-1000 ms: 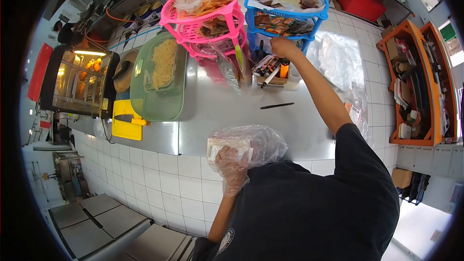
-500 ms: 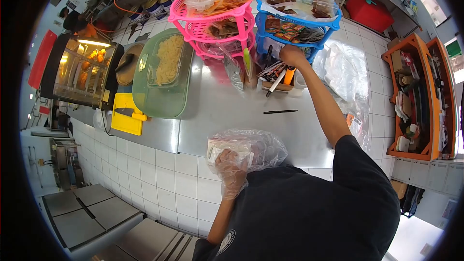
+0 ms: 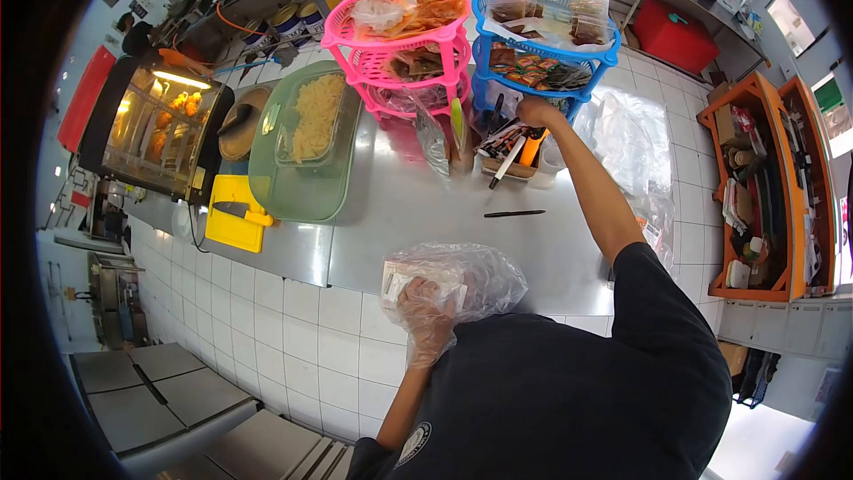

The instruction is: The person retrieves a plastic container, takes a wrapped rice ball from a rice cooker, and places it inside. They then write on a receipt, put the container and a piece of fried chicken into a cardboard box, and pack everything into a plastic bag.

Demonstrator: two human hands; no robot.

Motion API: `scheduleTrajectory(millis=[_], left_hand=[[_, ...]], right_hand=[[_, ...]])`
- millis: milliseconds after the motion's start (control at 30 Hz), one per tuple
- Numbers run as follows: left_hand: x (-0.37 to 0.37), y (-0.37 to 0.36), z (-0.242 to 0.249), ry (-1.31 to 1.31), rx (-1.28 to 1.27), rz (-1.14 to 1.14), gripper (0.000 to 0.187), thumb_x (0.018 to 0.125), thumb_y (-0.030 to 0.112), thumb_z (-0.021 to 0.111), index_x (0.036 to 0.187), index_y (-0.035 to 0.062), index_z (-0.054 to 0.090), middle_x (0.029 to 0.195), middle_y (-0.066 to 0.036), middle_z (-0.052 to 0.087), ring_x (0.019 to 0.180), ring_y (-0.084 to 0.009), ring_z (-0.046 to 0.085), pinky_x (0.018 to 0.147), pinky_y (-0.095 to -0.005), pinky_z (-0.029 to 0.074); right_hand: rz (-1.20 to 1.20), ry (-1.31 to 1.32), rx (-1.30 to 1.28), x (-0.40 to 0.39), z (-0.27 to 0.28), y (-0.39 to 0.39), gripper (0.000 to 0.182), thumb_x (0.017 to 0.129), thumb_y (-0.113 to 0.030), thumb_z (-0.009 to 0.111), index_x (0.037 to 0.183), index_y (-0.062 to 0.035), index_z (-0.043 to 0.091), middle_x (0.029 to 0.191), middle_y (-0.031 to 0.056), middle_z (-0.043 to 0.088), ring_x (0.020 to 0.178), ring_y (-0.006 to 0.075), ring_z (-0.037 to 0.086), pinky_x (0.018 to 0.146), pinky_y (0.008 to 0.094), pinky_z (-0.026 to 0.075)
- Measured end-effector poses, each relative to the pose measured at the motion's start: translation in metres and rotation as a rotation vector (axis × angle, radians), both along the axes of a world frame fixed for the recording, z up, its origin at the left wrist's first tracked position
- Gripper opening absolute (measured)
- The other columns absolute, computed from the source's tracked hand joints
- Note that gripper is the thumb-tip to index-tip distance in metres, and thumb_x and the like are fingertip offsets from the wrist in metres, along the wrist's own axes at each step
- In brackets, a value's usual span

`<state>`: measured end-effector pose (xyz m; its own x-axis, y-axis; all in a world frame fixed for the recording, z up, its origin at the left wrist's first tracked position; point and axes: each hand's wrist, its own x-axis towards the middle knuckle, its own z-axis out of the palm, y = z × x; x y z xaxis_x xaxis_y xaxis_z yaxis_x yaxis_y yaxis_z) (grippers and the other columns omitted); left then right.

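Note:
Near the table's front edge, my left hand (image 3: pixel 425 307) is closed on a crumpled clear plastic bag (image 3: pixel 493 277). Clear film also covers that hand and wrist. A pale, reddish-marked packet shows through the plastic beside my fingers. My right hand (image 3: pixel 538 113) reaches to the lower front of the blue tiered rack (image 3: pixel 544 55), above a small box of pens (image 3: pixel 508 169). Its fingers look curled, and whatever they hold is hidden. An orange-handled tool (image 3: pixel 532 150) and a white marker (image 3: pixel 506 164) stick out of the box. In front lies a black pen (image 3: pixel 514 213).
A pink tiered rack (image 3: pixel 400 60) with bagged items stands left of the blue one. Farther left are a green tub (image 3: pixel 302 197) holding a container of pale shredded food, a knife on a yellow cutting board (image 3: pixel 233 229), and a lit glass food warmer (image 3: pixel 151 129). Plastic bags (image 3: pixel 631 138) lie right.
The view has shifted slightly, with the racks appearing a little lower. My right hand stays by the pen box, and my left keeps its hold on the bag.

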<state>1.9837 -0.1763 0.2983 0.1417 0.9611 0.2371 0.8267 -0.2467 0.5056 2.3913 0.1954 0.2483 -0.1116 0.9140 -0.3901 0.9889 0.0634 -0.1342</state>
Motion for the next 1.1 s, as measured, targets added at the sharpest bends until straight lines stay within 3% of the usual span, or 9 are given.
scheduleTrajectory(millis=[133,233,367,467,567,767,800,933,1100], left_hand=[[0.002,-0.001,0.0,-0.02,0.023,0.012,0.042,0.073,0.023,0.08,0.106,0.0042,0.062,0.122,-0.017,0.054,0.114,-0.0378,0.049,0.098,-0.049,0.038],[0.002,0.001,-0.001,-0.029,0.032,0.021,0.042,0.072,0.023,0.08,0.105,0.0043,0.062,0.121,-0.017,0.055,0.113,-0.0374,0.05,0.098,-0.0486,0.038],[-0.001,0.001,0.001,-0.018,0.039,0.002,0.042,0.071,0.023,0.08,0.105,0.0044,0.062,0.119,-0.017,0.056,0.112,-0.0369,0.051,0.097,-0.0481,0.038],[0.001,0.001,0.005,-0.021,0.034,-0.001,0.043,0.07,0.022,0.08,0.105,0.0046,0.062,0.119,-0.016,0.056,0.113,-0.0363,0.051,0.098,-0.0479,0.038],[0.001,0.0,0.003,-0.013,0.05,0.011,0.043,0.071,0.023,0.08,0.105,0.0047,0.062,0.119,-0.016,0.056,0.114,-0.0361,0.051,0.098,-0.0479,0.038],[-0.001,0.0,0.0,-0.025,0.046,0.012,0.042,0.071,0.024,0.081,0.104,0.0047,0.062,0.119,-0.016,0.055,0.113,-0.0369,0.05,0.098,-0.0481,0.038],[-0.001,0.001,-0.002,-0.027,0.048,0.017,0.042,0.071,0.024,0.081,0.104,0.0046,0.062,0.119,-0.016,0.055,0.113,-0.0368,0.05,0.098,-0.0481,0.038],[-0.007,-0.003,0.001,-0.015,0.032,0.002,0.043,0.072,0.026,0.081,0.103,0.0041,0.062,0.118,-0.016,0.056,0.113,-0.0362,0.051,0.098,-0.0482,0.038],[0.0,0.012,0.002,-0.021,0.074,-0.039,0.04,0.072,0.025,0.08,0.102,0.0039,0.062,0.117,-0.017,0.056,0.113,-0.0356,0.051,0.097,-0.0492,0.038]], right_hand=[[0.028,0.237,-0.026,0.004,0.025,-0.014,0.033,0.092,-0.026,0.052,0.113,-0.0126,0.073,0.13,0.0158,0.064,0.114,0.0367,0.062,0.101,0.042,0.047],[-0.068,0.211,0.251,-0.005,0.017,-0.029,0.036,0.096,-0.032,0.051,0.12,-0.0135,0.07,0.13,0.0155,0.064,0.114,0.0367,0.062,0.102,0.0415,0.046],[0.071,0.339,0.05,-0.012,0.034,-0.025,0.041,0.099,-0.034,0.048,0.128,-0.0108,0.065,0.134,0.0191,0.061,0.124,0.037,0.056,0.107,0.0426,0.044],[0.127,0.113,-0.081,0.002,-0.009,0.006,0.044,0.1,-0.036,0.045,0.122,-0.0042,0.066,0.131,0.0213,0.063,0.121,0.0389,0.059,0.105,0.0442,0.044],[0.103,0.082,-0.049,-0.011,0.033,-0.011,0.048,0.101,-0.038,0.042,0.118,0.0005,0.067,0.127,0.0243,0.063,0.117,0.0388,0.06,0.101,0.0459,0.046],[-0.221,0.619,0.387,-0.013,0.072,-0.07,0.036,0.096,-0.028,0.057,0.104,0.0035,0.072,0.096,0.0189,0.072,0.089,0.0281,0.069,0.082,0.037,0.052],[-0.301,0.794,0.604,-0.017,0.076,-0.075,0.038,0.092,-0.035,0.065,0.092,0.0017,0.075,0.081,0.0209,0.072,0.076,0.0307,0.07,0.072,0.0385,0.052],[-0.41,0.772,0.684,-0.022,0.12,-0.095,0.024,0.087,-0.023,0.073,0.091,0.0002,0.076,0.082,0.0166,0.074,0.075,0.0218,0.071,0.071,0.0352,0.053],[-0.169,0.773,0.733,0.0,0.156,-0.083,0.019,0.088,-0.017,0.07,0.098,-0.0006,0.073,0.087,0.0124,0.074,0.076,0.02,0.07,0.07,0.0334,0.054]])
